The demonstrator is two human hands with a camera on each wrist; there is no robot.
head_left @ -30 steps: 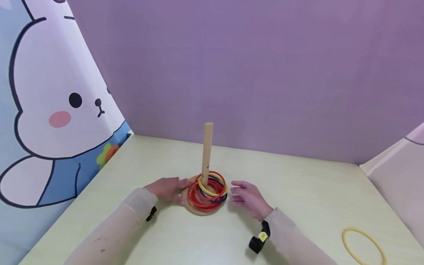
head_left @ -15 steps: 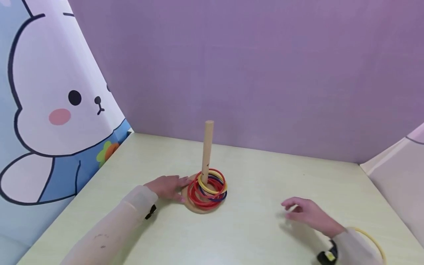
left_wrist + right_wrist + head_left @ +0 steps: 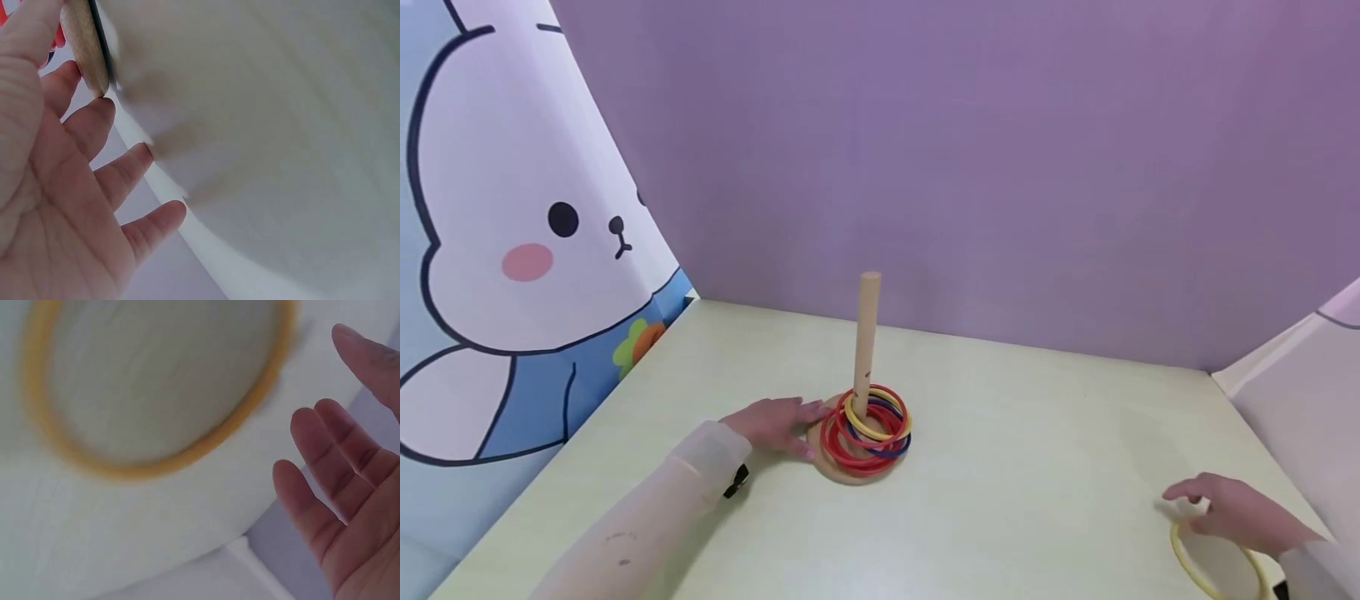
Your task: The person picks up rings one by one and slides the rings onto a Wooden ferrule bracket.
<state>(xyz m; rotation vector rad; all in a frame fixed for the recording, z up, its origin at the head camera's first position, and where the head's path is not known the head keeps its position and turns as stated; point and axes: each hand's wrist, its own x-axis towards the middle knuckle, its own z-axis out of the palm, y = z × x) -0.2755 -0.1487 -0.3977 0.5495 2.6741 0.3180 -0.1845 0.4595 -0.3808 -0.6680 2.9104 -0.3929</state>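
Note:
A round wooden base [image 3: 832, 472] with an upright wooden post [image 3: 866, 342] stands mid-table. Red rings [image 3: 850, 461], a yellow ring [image 3: 854, 423] and dark blue ones lie loosely piled round the post's foot. My left hand [image 3: 769, 427] touches the base's left edge with outstretched fingers; in the left wrist view its spread, relaxed fingers are at the wooden rim [image 3: 87, 53]. At the far right, my right hand [image 3: 1232, 510] hovers over the back of a loose yellow ring [image 3: 1184, 560]. The right wrist view shows those fingers [image 3: 312, 440] apart from the ring [image 3: 134, 470], holding nothing.
The pale table [image 3: 1015, 483] meets a purple backdrop [image 3: 970, 167] behind and a light panel [image 3: 1322, 392] on the right. A cartoon-printed panel [image 3: 482, 167] borders the left side.
My right hand has swung from beside the ringed base rightward and toward me, ending over the loose yellow ring. My left hand has stayed at the base's edge.

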